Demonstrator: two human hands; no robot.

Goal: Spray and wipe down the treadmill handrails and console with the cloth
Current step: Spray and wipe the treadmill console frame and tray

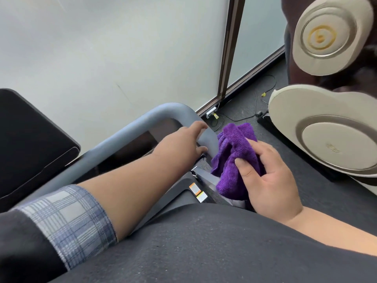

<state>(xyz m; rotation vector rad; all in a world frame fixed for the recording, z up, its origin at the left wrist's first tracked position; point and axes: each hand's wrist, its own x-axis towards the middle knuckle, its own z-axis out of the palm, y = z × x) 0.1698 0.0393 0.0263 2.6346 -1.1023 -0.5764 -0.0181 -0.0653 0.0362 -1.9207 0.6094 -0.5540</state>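
Note:
A grey treadmill handrail (130, 129) curves from the lower left up to a bend at centre. My left hand (181, 144) reaches across and wraps its fingers and thumb round the rail just below the bend. My right hand (267, 176) grips a bunched purple cloth (234, 158) right beside the rail's downward post. The black console (30, 144) fills the left edge. No spray bottle is in view.
A frosted glass wall (102, 48) with a brown frame (230, 54) stands ahead. Cables and a power socket (211, 114) lie on the dark carpet. Beige machine covers (330, 33) sit at the right. The treadmill base with warning labels (196, 192) is below the cloth.

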